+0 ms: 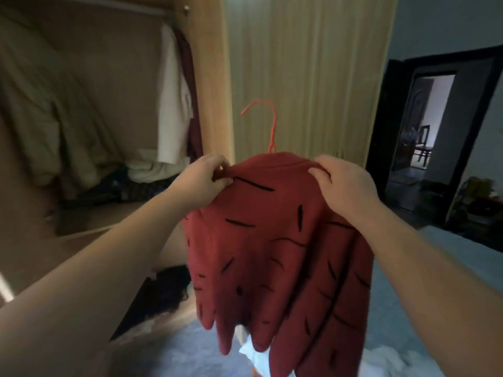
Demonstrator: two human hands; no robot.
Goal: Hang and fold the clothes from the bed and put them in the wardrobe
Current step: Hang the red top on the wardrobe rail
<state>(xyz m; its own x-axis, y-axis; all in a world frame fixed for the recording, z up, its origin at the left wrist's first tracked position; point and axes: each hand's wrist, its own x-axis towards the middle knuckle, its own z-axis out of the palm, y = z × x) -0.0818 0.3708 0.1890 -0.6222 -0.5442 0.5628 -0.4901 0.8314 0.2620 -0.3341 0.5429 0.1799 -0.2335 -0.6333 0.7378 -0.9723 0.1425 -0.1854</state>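
Observation:
A dark red garment (275, 257) with short black dashes hangs in front of me on a red hanger (272, 123), whose hook sticks up above the collar. My left hand (206, 180) pinches the left shoulder of the garment. On the right shoulder, my right hand (345, 183) grips the fabric from above. The open wardrobe (114, 77) lies to the left, with its rail at the top. Below the garment the bed (424, 308) shows a pale blue cover.
In the wardrobe hang a beige garment (54, 104), a white one (174, 104) and a dark red one, with folded clothes (130, 180) heaped on its floor. A wooden wardrobe door (307, 77) stands behind the hanger. An open dark doorway (424, 131) is at right.

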